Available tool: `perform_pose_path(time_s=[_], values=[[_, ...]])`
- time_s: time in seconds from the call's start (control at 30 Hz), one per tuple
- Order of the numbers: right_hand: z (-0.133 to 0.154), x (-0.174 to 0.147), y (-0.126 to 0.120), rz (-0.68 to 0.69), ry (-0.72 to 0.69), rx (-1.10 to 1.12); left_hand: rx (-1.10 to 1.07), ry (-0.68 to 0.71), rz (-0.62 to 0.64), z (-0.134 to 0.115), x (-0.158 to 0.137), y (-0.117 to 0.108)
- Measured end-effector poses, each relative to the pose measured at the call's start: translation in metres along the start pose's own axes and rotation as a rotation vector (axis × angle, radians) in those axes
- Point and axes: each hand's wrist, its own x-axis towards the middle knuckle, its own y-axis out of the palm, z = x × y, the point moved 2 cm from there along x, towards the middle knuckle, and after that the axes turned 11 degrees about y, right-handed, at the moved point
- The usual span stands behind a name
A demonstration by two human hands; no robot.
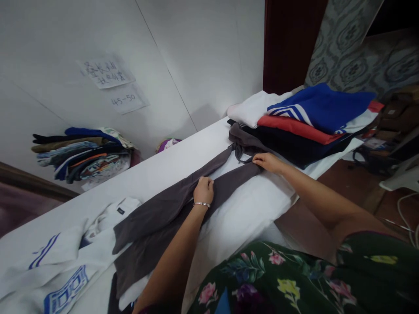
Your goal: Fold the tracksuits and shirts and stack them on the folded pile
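Note:
A dark grey-brown garment (163,200) lies lengthwise on the white table in two long strips; whether they are legs or sleeves I cannot tell. My left hand (204,192), a bracelet at its wrist, is closed on the cloth about midway along. Farther right, my right hand (267,162) pinches the garment's edge near the end of the nearer strip. White cloth (248,209) shows beneath and in front of the strips. Bunched dark fabric (242,137) sits just beyond my right hand, partly under the pile there.
A folded clothes pile (314,126) with blue, red, white and black pieces stands at the right end of the table (183,155). White garments with blue prints (65,270) lie at the left. Another clothes stack (85,152) rests beyond the table, below paper notes (111,76) on the wall.

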Motion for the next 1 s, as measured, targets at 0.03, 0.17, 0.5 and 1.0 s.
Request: perform_pose_path(time_s=[0.03,0.17,0.5,1.0], values=[[-0.001,0.003,0.002,0.003,0.005,-0.015,0.057,0.001,0.03,0.0,0.0,0.002],[-0.012,0.01,0.012,0.046,0.027,-0.056,0.202,0.032,0.185,0.001,0.001,0.012],[-0.025,0.008,0.013,0.049,0.054,0.128,0.023,0.226,0.096,-0.017,-0.041,-0.003],[0.016,-0.056,0.02,-0.187,-0.299,-0.202,-0.017,0.039,0.025,-0.006,-0.037,-0.018]])
